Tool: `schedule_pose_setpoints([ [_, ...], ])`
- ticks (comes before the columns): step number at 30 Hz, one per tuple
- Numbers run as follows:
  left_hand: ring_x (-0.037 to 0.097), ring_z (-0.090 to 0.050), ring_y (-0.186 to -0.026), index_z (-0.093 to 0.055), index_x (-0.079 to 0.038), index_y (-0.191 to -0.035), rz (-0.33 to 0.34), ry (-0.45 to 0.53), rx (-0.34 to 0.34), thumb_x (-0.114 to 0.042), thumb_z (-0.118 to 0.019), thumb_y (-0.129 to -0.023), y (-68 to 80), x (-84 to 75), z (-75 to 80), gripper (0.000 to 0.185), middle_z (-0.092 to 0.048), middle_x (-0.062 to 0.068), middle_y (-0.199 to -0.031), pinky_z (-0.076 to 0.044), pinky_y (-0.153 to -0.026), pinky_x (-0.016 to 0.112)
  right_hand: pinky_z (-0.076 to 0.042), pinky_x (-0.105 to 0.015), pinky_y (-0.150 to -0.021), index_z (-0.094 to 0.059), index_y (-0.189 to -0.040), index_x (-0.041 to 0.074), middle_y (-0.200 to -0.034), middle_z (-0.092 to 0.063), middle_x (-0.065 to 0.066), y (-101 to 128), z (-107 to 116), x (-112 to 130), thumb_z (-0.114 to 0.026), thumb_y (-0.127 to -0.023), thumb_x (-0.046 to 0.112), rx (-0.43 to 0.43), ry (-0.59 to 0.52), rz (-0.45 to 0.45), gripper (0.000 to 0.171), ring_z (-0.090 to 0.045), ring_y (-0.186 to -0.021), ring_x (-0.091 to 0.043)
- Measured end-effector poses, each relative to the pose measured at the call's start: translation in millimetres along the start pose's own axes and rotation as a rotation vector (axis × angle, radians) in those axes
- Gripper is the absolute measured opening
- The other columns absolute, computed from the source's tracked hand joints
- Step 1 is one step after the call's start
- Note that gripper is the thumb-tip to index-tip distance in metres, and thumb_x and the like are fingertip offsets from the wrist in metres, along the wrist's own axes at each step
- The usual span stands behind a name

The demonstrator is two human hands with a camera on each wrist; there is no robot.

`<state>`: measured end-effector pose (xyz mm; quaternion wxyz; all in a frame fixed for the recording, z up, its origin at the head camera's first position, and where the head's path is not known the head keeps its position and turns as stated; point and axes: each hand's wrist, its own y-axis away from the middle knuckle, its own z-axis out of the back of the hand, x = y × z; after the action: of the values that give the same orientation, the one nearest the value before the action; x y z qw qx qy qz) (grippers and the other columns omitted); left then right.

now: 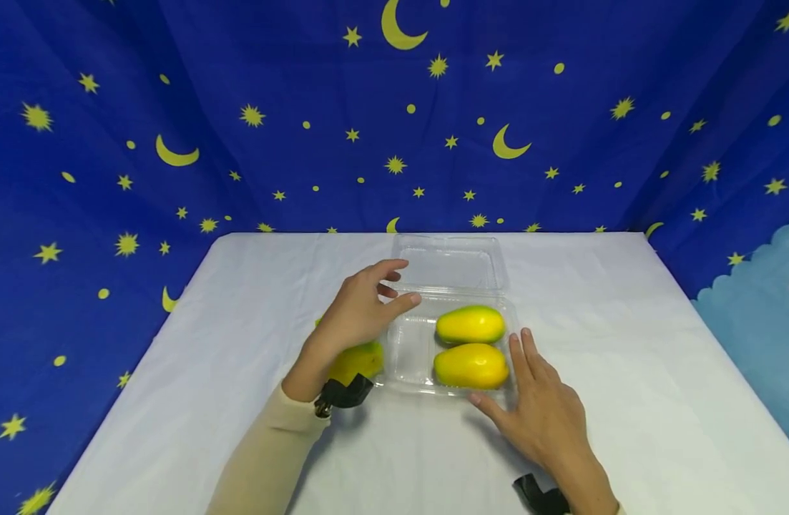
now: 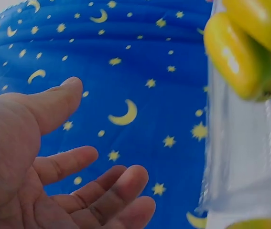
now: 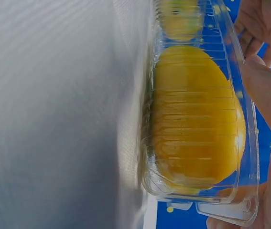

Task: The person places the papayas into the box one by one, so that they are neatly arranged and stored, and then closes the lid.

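Observation:
A clear plastic clamshell box (image 1: 410,350) lies opened flat on the table, its lid (image 1: 452,265) folded toward the back. Two yellow papayas (image 1: 471,365) with greenish edges sit side by side in its right part. Over the box's left part, my left hand (image 1: 362,307) hovers with fingers spread, its palm bare in the left wrist view. At the front right corner, my right hand (image 1: 545,408) rests against the box, thumb at the front rim and fingers straight along the right side. In the right wrist view a papaya (image 3: 192,119) shows through the clear wall.
Left of the box, another yellow-green papaya (image 1: 358,361) lies partly hidden under my left wrist, with a bit of yellow fruit showing behind the forearm. A white cloth (image 1: 626,357) covers the table. Behind it hangs a blue curtain (image 1: 291,86) with moons and stars.

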<state>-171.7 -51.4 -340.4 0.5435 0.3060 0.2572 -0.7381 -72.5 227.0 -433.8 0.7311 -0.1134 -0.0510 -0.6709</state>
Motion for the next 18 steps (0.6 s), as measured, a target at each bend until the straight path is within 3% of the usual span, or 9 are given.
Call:
schedule_pose_setpoints([
  [7,0.019,-0.065,-0.113,-0.049,-0.032,-0.146,-0.013,0.018,-0.068,-0.053,-0.067,-0.092,6.2,18.2,21.4,0.061,-0.061,-0.001,-0.135,-0.058,-0.089,0.042,-0.050,-0.065,-0.085,-0.016,-0.162,0.012,-0.169,-0.014,-0.012,-0.6,-0.5,1.0,-0.045,-0.082,0.087,-0.004,0.002,0.006,0.114,-0.044,-0.137,-0.046],
  [18,0.022,-0.061,-0.121,-0.054,-0.020,-0.143,-0.126,-0.043,-0.071,-0.043,-0.068,-0.094,6.6,60.1,38.4,0.056,-0.061,0.001,-0.136,-0.052,-0.098,0.047,-0.049,-0.066,-0.084,-0.011,-0.163,0.015,-0.169,-0.011,-0.011,-0.2,-0.9,0.5,-0.050,-0.082,0.084,-0.002,-0.015,0.006,0.113,-0.044,-0.136,-0.047],
])
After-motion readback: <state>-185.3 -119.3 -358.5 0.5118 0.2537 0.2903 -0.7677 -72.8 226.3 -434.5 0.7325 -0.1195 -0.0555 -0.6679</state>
